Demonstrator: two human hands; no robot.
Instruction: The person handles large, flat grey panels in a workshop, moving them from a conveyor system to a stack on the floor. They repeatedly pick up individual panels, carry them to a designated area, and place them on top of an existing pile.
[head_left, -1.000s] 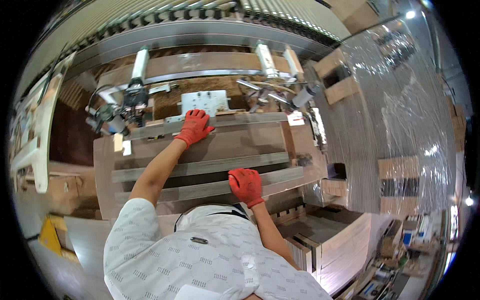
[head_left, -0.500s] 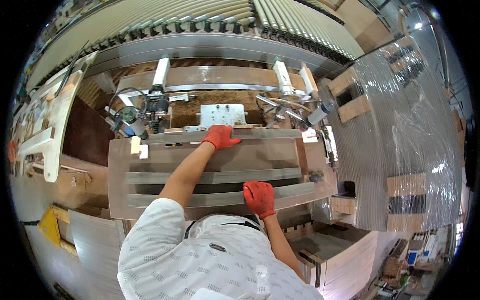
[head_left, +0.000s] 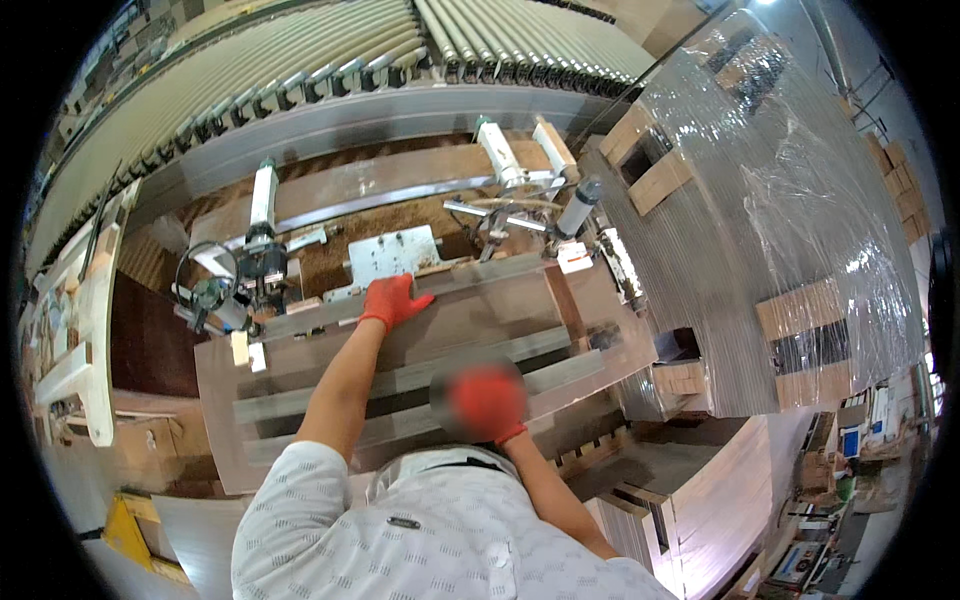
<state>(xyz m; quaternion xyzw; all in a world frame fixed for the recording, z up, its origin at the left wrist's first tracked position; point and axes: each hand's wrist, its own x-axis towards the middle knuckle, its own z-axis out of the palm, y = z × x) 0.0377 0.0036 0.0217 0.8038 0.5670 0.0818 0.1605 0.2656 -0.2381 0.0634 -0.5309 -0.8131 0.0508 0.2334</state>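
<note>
My left hand (head_left: pixel 394 302), in a red glove, rests on the far grey wood-grain strip (head_left: pixel 320 312), just in front of a pale metal plate (head_left: pixel 392 256). Its thumb stands apart from the fingers. Two more strips lie closer to me on the brown tabletop: a middle strip (head_left: pixel 330 393) and a near strip (head_left: pixel 350 432). Over these two is my right hand (head_left: pixel 487 402), also red-gloved; a blur hides its fingers, and I cannot tell whether it touches them.
Machine heads with cylinders stand at the left (head_left: pixel 262 265) and right (head_left: pixel 578 208) of the plate. Beyond them runs a roller conveyor (head_left: pixel 260 60). A film-wrapped stack of grey panels (head_left: pixel 720 260) stands to the right, and a pale board with scraps (head_left: pixel 95 340) at the left.
The whole view has turned and shifted. My left hand stays at the far strip. My right hand, earlier closed at the near strip, has moved left along the strips and is now blurred.
</note>
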